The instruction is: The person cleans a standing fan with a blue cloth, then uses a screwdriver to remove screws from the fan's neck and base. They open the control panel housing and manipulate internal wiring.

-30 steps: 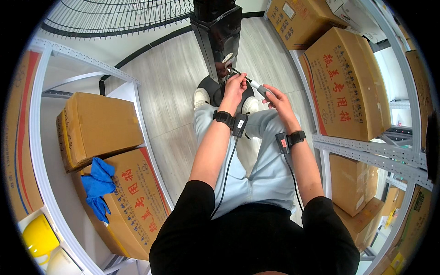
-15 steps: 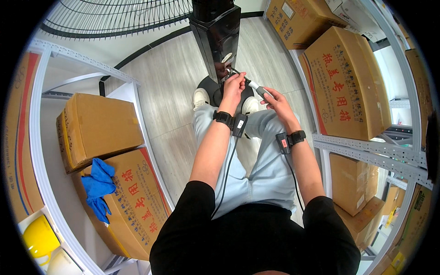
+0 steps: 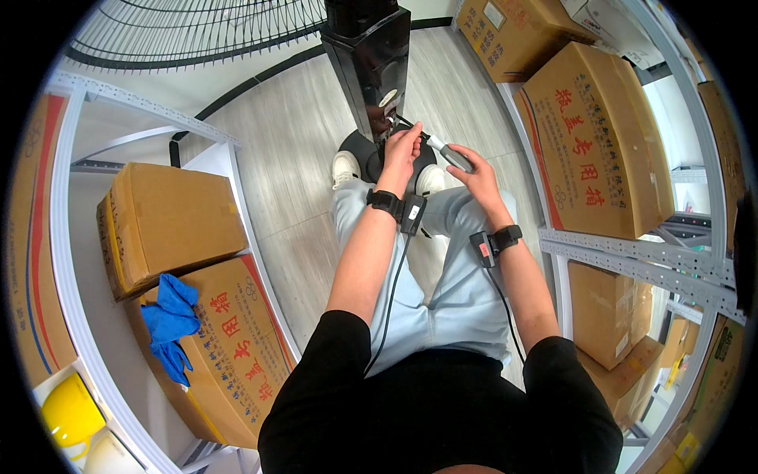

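Note:
In front of me stands the glossy black column (image 3: 377, 75) of a fan, on a round dark base between my shoes. Level with the column's lower part, my left hand (image 3: 401, 150) is closed, thumb and fingertips pinched together; what lies in the pinch is too small to make out. To its right my right hand (image 3: 478, 180) is closed round the grey handle of a slim grey-and-white tool (image 3: 437, 144). The tool slants up and left toward the column, past my left fingertips. A thin dark piece runs from there to the column. Its exact kind is unclear.
A wire fan cage (image 3: 197, 31) hangs at upper left. Metal shelves hold cardboard boxes (image 3: 178, 217) on the left and more boxes (image 3: 592, 142) on the right. A blue cloth (image 3: 170, 324) lies on a left box, with a yellow helmet (image 3: 73, 415) below.
My right hand has shifted slightly, its fingers re-set on the grey handle, and the tool is angled a little more steeply. My left hand stays nearly in place.

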Demonstrator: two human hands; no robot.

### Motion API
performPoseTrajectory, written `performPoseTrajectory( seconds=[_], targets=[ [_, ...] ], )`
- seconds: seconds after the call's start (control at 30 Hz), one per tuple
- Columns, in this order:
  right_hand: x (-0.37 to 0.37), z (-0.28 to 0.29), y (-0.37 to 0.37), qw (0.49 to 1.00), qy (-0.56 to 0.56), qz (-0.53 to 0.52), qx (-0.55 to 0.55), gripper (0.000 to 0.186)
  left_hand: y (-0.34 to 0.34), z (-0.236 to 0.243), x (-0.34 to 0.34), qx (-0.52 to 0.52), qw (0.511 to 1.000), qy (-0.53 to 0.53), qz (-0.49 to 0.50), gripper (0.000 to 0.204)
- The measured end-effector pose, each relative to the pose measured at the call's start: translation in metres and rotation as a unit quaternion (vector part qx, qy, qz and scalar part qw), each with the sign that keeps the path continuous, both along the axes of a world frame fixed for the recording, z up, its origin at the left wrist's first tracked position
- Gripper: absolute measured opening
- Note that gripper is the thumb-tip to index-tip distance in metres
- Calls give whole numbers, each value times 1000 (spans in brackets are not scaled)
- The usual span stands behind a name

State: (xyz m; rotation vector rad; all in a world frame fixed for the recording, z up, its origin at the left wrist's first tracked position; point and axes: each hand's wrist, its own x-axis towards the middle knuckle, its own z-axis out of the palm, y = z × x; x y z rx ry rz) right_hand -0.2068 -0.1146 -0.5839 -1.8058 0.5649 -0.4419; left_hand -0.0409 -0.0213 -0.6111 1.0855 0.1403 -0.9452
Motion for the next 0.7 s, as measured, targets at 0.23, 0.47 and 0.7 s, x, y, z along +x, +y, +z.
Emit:
performPoseTrajectory(
  seconds=[0.23, 0.47, 0.7],
  targets=[
    [5, 11, -10, 916, 105, -23, 387, 48, -1, -10, 1, -39, 999, -15, 21, 20],
    [2, -15, -8, 996, 7, -11, 87, 33, -6, -1, -3, 21, 1000, 11, 9, 22],
    [6, 5, 1, 922, 10, -106, 372, 36, -3, -10, -1, -33, 999, -28, 7, 21]
  ],
)
